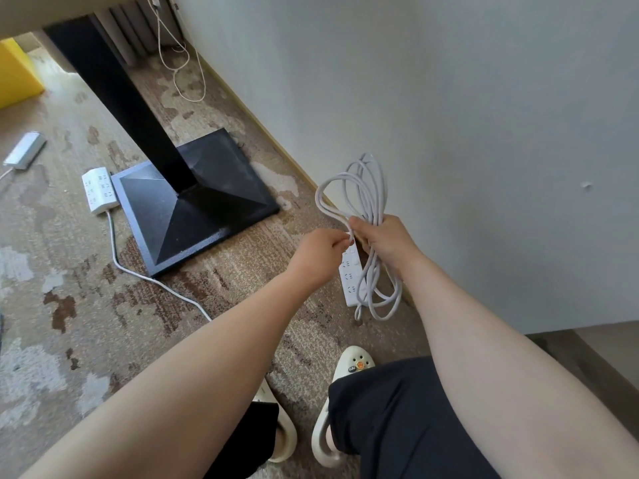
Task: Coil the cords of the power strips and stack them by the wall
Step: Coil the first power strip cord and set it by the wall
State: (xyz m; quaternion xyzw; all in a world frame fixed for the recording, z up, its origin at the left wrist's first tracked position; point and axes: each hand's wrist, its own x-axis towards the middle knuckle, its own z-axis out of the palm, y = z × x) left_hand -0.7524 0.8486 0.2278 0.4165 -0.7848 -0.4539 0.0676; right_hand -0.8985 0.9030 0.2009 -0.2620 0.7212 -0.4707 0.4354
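Coiled cord held up beside the wall

The cord (366, 209) loops are gripped by the right hand (387, 242); one strand is pinched by the left hand (320, 252). The dangling power strip (351, 274) is partly hidden behind them.

The right hand (383, 240) grips a coiled cord (363, 202), its power strip (352, 278) hanging below. The left hand (321, 252) pinches one strand. Two more strips (99, 190) (25, 150) lie on the carpet (86, 305) beside a black table base (193, 202).
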